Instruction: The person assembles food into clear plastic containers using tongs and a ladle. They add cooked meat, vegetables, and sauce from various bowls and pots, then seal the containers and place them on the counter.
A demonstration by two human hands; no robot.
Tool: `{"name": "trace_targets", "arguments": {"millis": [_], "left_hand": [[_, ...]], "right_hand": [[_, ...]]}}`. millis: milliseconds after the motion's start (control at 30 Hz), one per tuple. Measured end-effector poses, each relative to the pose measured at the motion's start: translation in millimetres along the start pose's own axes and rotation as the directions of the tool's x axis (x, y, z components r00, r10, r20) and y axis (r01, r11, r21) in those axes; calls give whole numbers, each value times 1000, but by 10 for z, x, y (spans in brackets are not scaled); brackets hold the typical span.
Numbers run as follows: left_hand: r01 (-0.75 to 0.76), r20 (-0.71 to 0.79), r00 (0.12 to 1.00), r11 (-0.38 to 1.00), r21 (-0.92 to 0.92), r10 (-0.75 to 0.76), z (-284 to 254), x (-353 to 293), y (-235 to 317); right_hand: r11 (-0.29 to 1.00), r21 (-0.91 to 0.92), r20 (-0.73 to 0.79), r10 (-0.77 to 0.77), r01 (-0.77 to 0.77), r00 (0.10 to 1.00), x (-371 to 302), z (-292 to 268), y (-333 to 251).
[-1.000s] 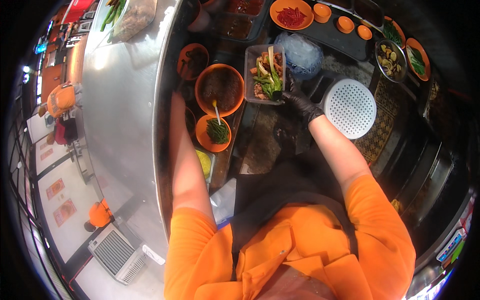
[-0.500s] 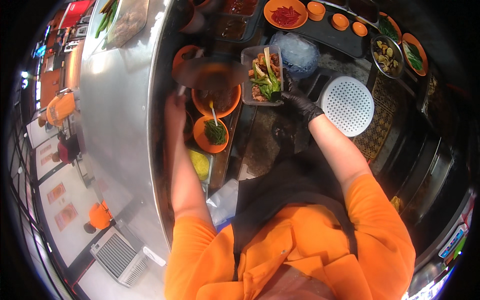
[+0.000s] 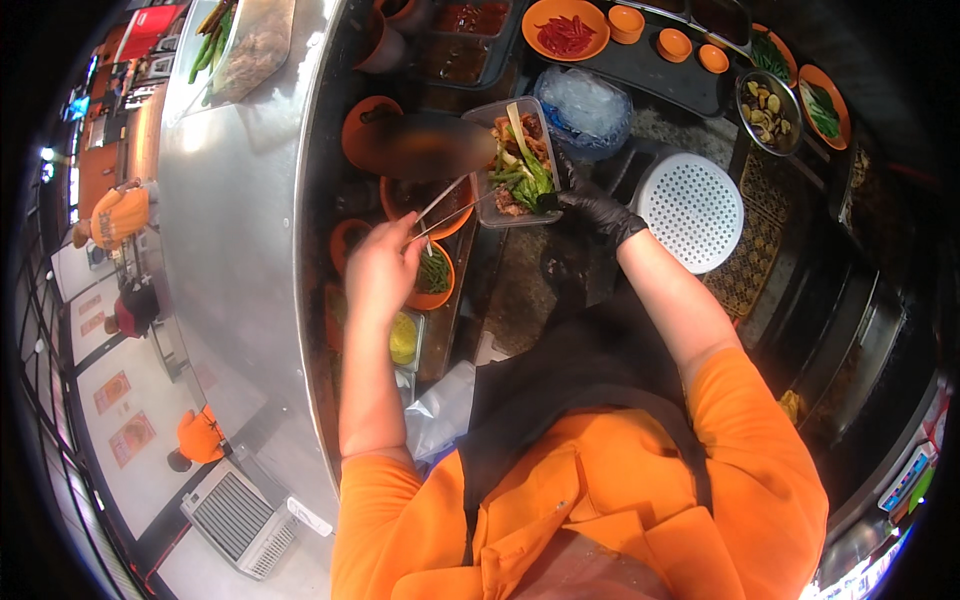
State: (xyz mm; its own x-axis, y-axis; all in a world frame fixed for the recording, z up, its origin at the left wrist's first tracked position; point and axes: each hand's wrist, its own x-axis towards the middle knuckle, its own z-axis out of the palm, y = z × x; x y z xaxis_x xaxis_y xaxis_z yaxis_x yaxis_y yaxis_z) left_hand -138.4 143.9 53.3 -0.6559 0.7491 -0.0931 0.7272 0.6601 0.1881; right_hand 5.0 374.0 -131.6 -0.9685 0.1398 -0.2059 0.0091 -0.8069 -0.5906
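Observation:
My left hand (image 3: pixel 383 272) is bare and grips a pair of metal tongs (image 3: pixel 447 205) whose tips point toward a clear plastic food container (image 3: pixel 514 160). The container holds green vegetables and browned pieces. My right hand (image 3: pixel 594 207), in a black glove, holds that container by its near right corner, above the counter. Below the tongs sit a large orange bowl (image 3: pixel 420 200) and a small orange bowl of chopped greens (image 3: pixel 436 277). A small yellow-filled tub (image 3: pixel 403 338) lies nearer to me.
A white perforated round lid (image 3: pixel 692 210) lies right of my gloved hand. A clear bag-lined tub (image 3: pixel 585 108), orange dishes with red strips (image 3: pixel 565 30), and a metal bowl (image 3: pixel 768 98) stand farther back. A steel counter (image 3: pixel 245 220) runs along the left.
My left hand rose from the small bowls and now holds the tongs up toward the container. The container stays in my gloved right hand.

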Motion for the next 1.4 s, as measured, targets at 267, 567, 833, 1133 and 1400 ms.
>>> {"name": "trace_targets", "arguments": {"millis": [267, 567, 833, 1133, 1400], "left_hand": [[-24, -40, 999, 999, 25, 25, 48, -39, -3], [138, 51, 990, 954, -266, -130, 153, -74, -268], [101, 42, 995, 973, -207, -95, 138, -104, -174], [183, 72, 983, 958, -219, -171, 228, -135, -209], [569, 261, 780, 470, -675, -569, 364, -975, -815]], "right_hand": [[999, -4, -28, 33, -33, 999, -22, 27, -39], [997, 34, 0, 62, -62, 998, -24, 63, -85], [997, -47, 33, 60, -58, 998, 43, -14, -42], [992, -51, 68, 118, -115, 991, 91, -20, -29], [984, -14, 11, 177, -177, 984, 143, -40, 28]]}}
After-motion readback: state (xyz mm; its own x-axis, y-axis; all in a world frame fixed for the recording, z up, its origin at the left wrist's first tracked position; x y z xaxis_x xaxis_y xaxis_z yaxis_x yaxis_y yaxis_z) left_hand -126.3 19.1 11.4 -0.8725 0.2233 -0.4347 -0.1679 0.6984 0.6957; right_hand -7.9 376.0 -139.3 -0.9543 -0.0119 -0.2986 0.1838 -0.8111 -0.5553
